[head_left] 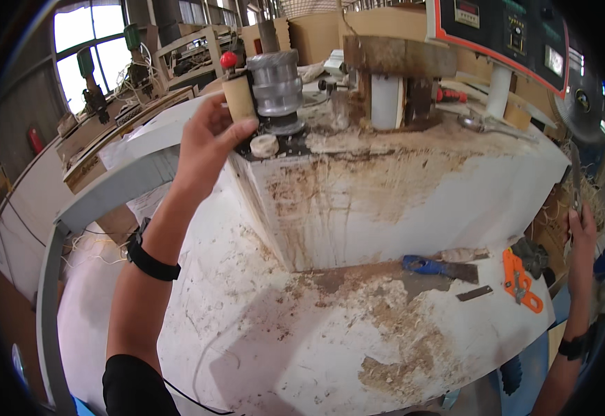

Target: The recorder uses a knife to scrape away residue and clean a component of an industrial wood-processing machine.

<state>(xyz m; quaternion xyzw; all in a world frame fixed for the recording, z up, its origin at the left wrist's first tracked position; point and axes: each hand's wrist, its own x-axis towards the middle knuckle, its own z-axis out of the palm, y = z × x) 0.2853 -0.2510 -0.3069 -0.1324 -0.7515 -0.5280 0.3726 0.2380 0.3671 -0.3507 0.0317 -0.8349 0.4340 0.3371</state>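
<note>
At the left corner of a stained white machine housing point(385, 201), my left hand point(209, 135) closes around the lower part of a beige cylinder point(238, 98). A red ball point(229, 59) shows at the cylinder's top. Just right of it stands a ribbed silver metal spindle piece point(274, 83). Below my thumb lies a small white round piece point(264, 145) on the housing's dark edge. Far to the right, my right hand point(581, 227) grips a long, thin grey metal tool point(576, 172), pointing up; its exact kind is unclear. Its fingers are partly blurred.
A rusty block point(399, 57) stands behind the housing's top, with a wrench point(496, 127) to its right. A control box point(500, 35) hangs at upper right. On the lower white surface lie a blue-handled scraper point(441, 267), a flat metal strip point(474, 293) and an orange tool point(521, 281).
</note>
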